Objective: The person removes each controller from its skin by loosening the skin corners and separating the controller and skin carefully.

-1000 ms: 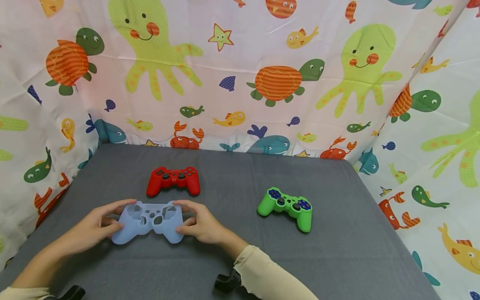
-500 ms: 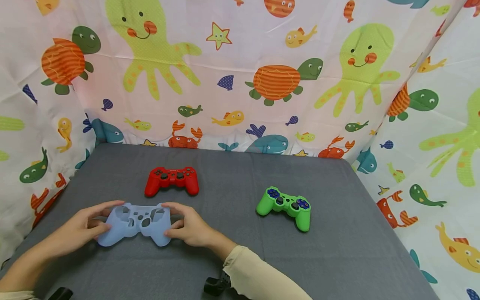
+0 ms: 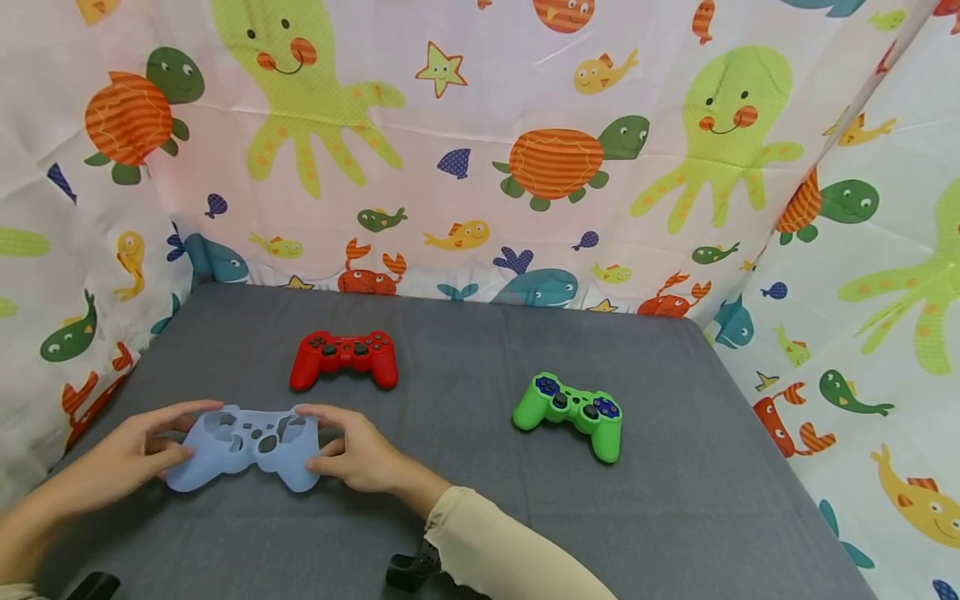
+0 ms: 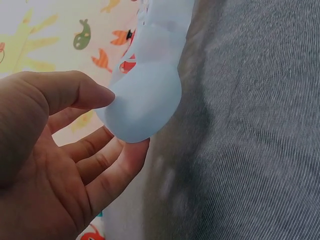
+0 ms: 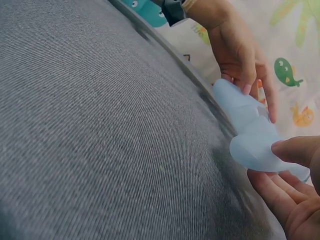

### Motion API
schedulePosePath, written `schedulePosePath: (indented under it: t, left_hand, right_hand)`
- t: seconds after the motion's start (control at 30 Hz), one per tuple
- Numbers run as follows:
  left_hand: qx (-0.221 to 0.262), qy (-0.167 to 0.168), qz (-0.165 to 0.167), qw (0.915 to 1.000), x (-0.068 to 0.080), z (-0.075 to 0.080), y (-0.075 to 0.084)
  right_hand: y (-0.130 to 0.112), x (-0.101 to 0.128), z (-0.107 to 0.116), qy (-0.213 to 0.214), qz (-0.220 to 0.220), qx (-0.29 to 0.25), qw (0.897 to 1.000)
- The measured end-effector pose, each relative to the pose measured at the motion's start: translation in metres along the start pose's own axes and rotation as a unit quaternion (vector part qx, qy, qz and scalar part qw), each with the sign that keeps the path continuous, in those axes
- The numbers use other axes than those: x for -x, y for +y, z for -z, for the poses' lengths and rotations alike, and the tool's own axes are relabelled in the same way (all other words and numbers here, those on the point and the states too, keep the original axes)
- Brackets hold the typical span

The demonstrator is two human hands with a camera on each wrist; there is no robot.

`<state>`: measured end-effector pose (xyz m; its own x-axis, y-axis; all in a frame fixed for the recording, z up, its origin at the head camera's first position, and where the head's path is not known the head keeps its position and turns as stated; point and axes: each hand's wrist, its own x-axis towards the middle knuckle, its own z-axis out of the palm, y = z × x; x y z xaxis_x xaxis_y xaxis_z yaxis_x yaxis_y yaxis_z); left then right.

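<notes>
A pale blue, translucent controller cover (image 3: 210,458) with cut-out holes is held between both hands at the left of the table. My left hand (image 3: 123,458) pinches its left grip, thumb on the face and fingers behind and below. On the opposite end, my right hand (image 3: 360,450) pinches the right grip the same way. The left wrist view shows the rounded grip end of the cover (image 4: 142,100) between thumb and fingers. Behind the cover lies a red game controller (image 3: 344,358). A green game controller (image 3: 570,412) with blue buttons rests to the right, turned at an angle.
The table is covered with grey cloth (image 3: 637,517). A white curtain printed with sea animals (image 3: 450,100) hangs behind the table and along its sides. Black wrist devices (image 3: 412,571) sit at the sleeves.
Both hands have carried the pale blue controller cover to the left across the front of the table, keeping their grip. The red and green controllers stay in place.
</notes>
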<state>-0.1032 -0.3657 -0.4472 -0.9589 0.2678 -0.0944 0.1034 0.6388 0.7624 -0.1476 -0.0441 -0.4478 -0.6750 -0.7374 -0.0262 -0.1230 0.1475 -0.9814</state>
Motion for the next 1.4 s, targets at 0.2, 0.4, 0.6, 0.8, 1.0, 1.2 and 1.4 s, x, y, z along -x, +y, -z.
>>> schedulePosePath:
  t: [0.2, 0.4, 0.6, 0.8, 1.0, 1.2, 1.4]
  left_hand:
    - [-0.014, -0.008, 0.034, 0.9993, 0.004, 0.005, -0.001]
    - [-0.036, -0.005, 0.043, 0.9984, 0.008, 0.011, -0.005]
    - [-0.051, 0.014, 0.021, 0.9984, 0.008, 0.017, -0.015]
    - [-0.048, 0.029, 0.011, 0.9984, 0.007, 0.024, -0.021]
    - [-0.034, 0.041, -0.015, 0.9985, 0.004, 0.028, -0.028]
    - [-0.056, 0.042, -0.011, 0.9975, 0.002, 0.03, -0.029]
    - [-0.073, 0.028, 0.006, 0.9969, 0.003, 0.03, -0.027]
  right_hand:
    - [-0.004, -0.007, -0.008, -0.004, -0.019, 0.004, 1.0]
    - [-0.008, -0.015, -0.014, 0.001, -0.025, 0.009, 1.0]
    - [-0.007, -0.022, -0.019, 0.013, -0.037, -0.001, 0.999]
    - [-0.008, -0.03, -0.028, 0.029, -0.053, -0.002, 0.998]
    - [-0.008, -0.035, -0.032, 0.036, -0.064, 0.008, 0.997]
    - [-0.008, -0.038, -0.035, 0.033, -0.071, 0.019, 0.997]
    - [-0.009, -0.039, -0.04, 0.037, -0.078, 0.029, 0.996]
